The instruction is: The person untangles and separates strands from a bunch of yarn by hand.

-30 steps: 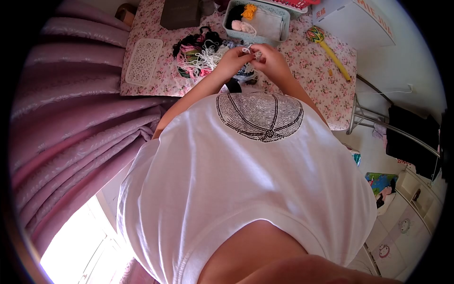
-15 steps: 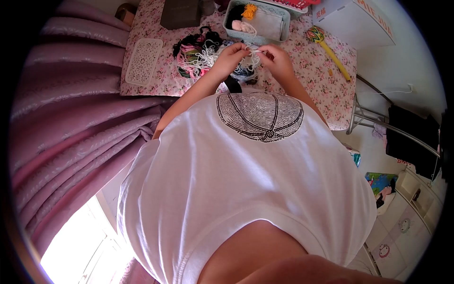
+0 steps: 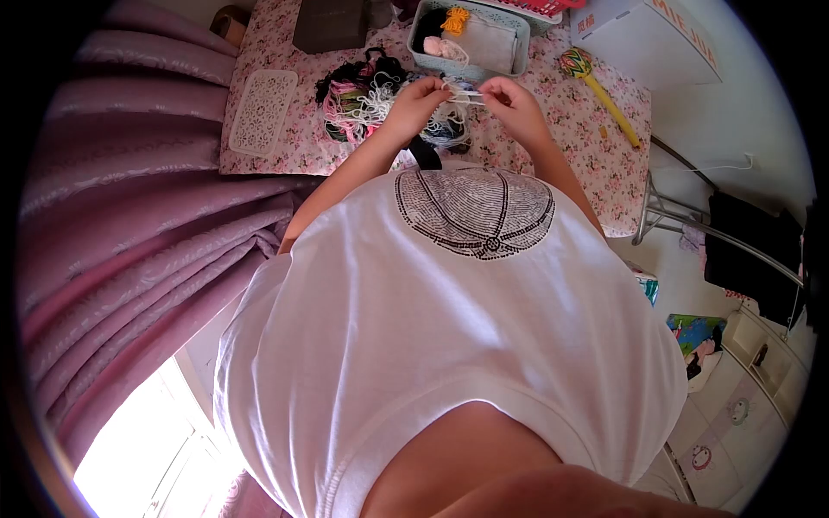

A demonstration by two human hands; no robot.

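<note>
White yarn (image 3: 467,97) is stretched in a few strands between my two hands, above the table. My left hand (image 3: 420,102) pinches one end of it, and my right hand (image 3: 513,105) pinches the other, with fingers closed. Below and to the left lies a tangled heap of yarn (image 3: 350,108) in black, pink, green and white, with blue-grey strands toward its right side. My left hand and wrist cover part of the heap. Exactly how the strands run through the fingertips is too small to tell.
Behind the hands stands a pale basket (image 3: 522,65) with yellow, pink and black yarn and grey cloth. A dark box (image 3: 330,24), a white lace-patterned tray (image 3: 262,112), a yellow-handled stick (image 3: 611,110) and a large white carton (image 3: 643,43) are also on the flowered tablecloth (image 3: 604,186).
My right hand has moved a little to the right, away from my left. The white strands between them are now pulled straighter and longer.
</note>
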